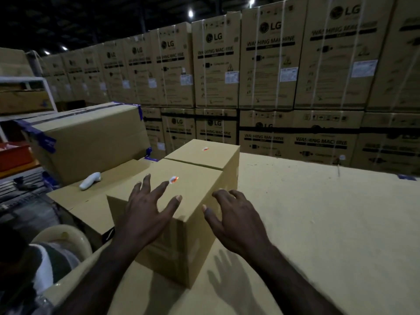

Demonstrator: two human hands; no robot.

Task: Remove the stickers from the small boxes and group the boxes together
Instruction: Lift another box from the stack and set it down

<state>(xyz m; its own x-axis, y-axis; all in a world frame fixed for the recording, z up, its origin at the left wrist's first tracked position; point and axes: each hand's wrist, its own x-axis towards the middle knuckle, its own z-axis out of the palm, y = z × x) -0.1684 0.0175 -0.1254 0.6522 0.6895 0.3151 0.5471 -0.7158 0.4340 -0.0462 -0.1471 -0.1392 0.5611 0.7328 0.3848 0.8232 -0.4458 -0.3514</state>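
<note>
Two small cardboard boxes stand touching end to end on a wide cardboard surface [318, 212]. The near box [195, 235] carries a small orange and white sticker [173, 179] on its top. The far box [204, 155] has a similar sticker [205, 149]. My left hand [147, 208] is over the near box's top with fingers spread and straight, its fingertips just short of the sticker. My right hand [234, 219] hovers by the box's right side, fingers loosely bent, holding nothing.
A large taped carton [91, 137] sits at the left, with a white handheld object [89, 181] lying on flat cardboard before it. Stacked washing machine cartons [272, 76] wall off the back. A person's sleeve [45, 264] and a pale chair back [66, 235] sit at lower left.
</note>
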